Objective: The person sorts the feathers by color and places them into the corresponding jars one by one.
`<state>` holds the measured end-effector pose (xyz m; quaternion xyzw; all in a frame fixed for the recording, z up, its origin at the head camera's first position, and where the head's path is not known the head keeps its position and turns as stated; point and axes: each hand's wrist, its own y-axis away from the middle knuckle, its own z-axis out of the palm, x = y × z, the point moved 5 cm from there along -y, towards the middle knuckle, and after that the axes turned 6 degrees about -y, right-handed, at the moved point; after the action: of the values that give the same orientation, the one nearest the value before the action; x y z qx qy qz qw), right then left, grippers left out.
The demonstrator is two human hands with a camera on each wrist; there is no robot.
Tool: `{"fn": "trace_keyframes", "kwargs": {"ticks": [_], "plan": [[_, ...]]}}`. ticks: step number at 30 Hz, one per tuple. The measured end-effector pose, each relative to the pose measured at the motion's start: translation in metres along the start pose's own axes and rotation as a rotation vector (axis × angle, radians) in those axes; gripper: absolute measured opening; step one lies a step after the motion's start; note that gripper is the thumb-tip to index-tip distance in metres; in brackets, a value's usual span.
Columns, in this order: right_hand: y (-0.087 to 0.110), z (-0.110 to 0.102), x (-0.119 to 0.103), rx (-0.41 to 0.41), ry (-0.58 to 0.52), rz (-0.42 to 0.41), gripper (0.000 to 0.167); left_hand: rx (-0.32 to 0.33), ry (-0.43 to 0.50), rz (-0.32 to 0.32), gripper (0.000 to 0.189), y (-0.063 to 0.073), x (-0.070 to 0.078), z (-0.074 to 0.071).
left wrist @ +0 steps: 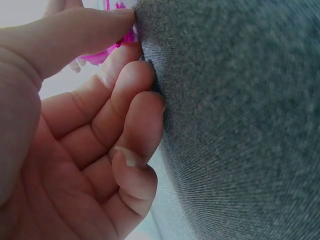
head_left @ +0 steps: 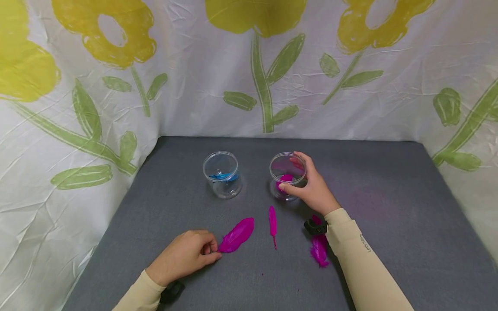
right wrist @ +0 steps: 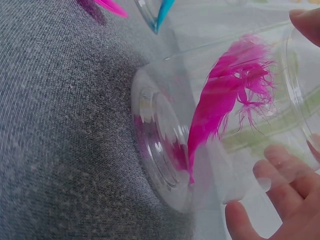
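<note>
My right hand (head_left: 314, 190) grips a clear round jar (head_left: 283, 166) by its side, with the thumb in front and the fingers behind. A magenta feather (right wrist: 215, 102) stands inside this jar, leaning against the wall in the right wrist view. Lower left, my left hand (head_left: 184, 255) pinches the quill end of another magenta feather (head_left: 238, 235) between thumb and index finger, down at the cloth. Its remaining fingers are curled against the grey surface in the left wrist view.
A second clear jar (head_left: 227, 190) stands to the left with a blue feather (head_left: 223, 177) inside. A slim magenta feather (head_left: 272, 220) lies between the hands. Another magenta feather (head_left: 320, 250) lies partly beneath the right wrist. White flowered fabric (head_left: 194, 86) hangs behind the grey table (head_left: 381, 242).
</note>
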<state>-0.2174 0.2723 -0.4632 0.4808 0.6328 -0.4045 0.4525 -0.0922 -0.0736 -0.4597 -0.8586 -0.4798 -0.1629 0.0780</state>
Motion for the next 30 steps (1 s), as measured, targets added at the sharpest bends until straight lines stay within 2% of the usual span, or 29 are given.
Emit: {"fn": "trace_keyframes", "kwargs": {"ticks": [22, 30], "plan": [[-0.0011, -0.003, -0.0004, 0.012, 0.019, 0.008, 0.101, 0.123, -0.017, -0.033, 0.013, -0.007, -0.0012, -0.0053], [-0.0011, 0.0004, 0.0013, -0.002, 0.021, 0.009, 0.103, 0.181, 0.014, -0.051, 0.012, -0.0063, 0.0004, -0.0096]]}}
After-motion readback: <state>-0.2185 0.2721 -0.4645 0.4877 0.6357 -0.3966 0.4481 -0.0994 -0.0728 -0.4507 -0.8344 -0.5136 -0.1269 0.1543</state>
